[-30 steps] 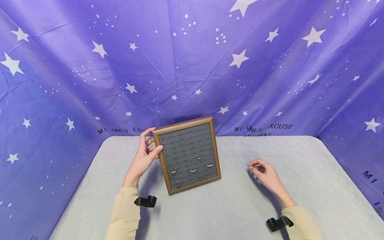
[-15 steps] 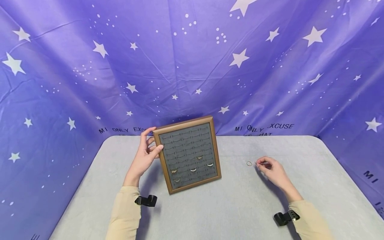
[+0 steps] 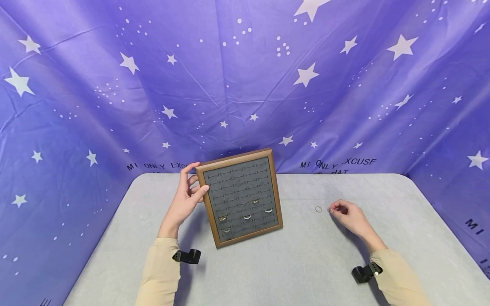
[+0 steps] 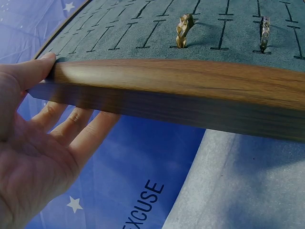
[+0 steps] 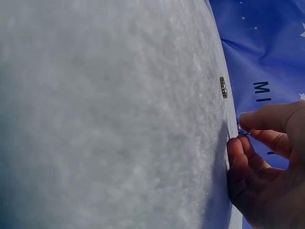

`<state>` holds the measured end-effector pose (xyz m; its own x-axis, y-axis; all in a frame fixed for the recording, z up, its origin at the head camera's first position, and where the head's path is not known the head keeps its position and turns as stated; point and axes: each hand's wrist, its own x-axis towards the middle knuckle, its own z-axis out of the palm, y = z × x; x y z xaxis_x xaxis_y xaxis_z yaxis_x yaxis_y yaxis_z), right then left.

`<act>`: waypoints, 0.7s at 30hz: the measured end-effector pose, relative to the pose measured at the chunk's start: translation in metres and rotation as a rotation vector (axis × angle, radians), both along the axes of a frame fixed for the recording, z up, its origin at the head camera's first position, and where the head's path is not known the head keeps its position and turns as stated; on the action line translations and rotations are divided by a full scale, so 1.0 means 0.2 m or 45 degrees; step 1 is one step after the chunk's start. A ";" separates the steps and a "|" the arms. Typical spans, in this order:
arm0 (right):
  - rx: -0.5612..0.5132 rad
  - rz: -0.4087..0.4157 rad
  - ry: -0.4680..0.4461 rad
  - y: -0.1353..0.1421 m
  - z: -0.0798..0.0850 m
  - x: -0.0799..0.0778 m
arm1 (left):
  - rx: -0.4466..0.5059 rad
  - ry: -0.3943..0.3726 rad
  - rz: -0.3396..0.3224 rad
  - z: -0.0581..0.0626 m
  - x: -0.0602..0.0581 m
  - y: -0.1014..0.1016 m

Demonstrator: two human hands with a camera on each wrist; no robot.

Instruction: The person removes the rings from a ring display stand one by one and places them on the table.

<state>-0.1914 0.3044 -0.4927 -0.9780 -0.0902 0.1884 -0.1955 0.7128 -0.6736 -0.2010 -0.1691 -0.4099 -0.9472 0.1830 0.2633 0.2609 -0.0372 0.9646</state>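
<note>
Pinching a small silvery ring (image 5: 244, 132) b/w thumb & fingertips (mostly hidden), the R hand (image 3: 346, 216) was low over the table (image 3: 306, 263), right of ctr in the head view. Just left of it, apart from the fingers, a second ring (image 3: 318, 209) lay on the tabletop. A sec ago the fingertips were right at that one; they'd since moved off to its right, so I'd judge it was out of the grip & the work in hand was w/ the pinched one. The L hand (image 3: 185, 202) hadn't shifted: thumb in front, fingers behind, gripping the left edge of a wood-framed ring display board (image 3: 274, 191), tilted, lower middle of frame. Five rings (image 3: 247, 217) sat in its slotted grey pad (image 3: 239, 187), all toward the lower part, same no. as before. Table: pale grey, mottled, rounded far corners, arm shadows across it. Behind & at both sides: purple cloth backdrop (image 3: 245, 85) w/ white stars, dots, bits of black lettering. Black wrist cams (image 3: 191, 256) by both beige sleeves (image 3: 158, 267).
</note>
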 end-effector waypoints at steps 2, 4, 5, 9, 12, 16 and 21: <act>0.010 -0.001 -0.020 0.00 0.00 -0.01 | -0.001 0.000 0.000 0.00 0.00 0.00; 0.018 -0.001 -0.035 0.00 0.01 -0.01 | -0.002 -0.002 0.001 0.00 0.00 0.00; 0.021 -0.003 -0.042 0.00 0.01 -0.01 | -0.004 -0.002 0.002 0.00 0.00 0.00; 0.032 -0.012 -0.056 0.01 0.00 -0.02 | -0.010 -0.003 0.005 0.00 0.00 0.00; 0.037 -0.018 -0.058 0.01 0.00 -0.02 | -0.011 -0.002 0.009 0.00 0.00 0.00; 0.044 -0.019 -0.058 0.01 0.00 -0.02 | -0.009 -0.005 0.013 0.00 0.00 0.00; 0.044 -0.024 -0.058 0.01 -0.01 -0.02 | -0.008 -0.010 0.009 0.00 0.00 0.00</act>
<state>-0.1963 0.3066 -0.4953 -0.9870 -0.0775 0.1407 -0.1516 0.7391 -0.6563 -0.2008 -0.1688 -0.4097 -0.9505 0.1776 0.2550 0.2539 -0.0294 0.9668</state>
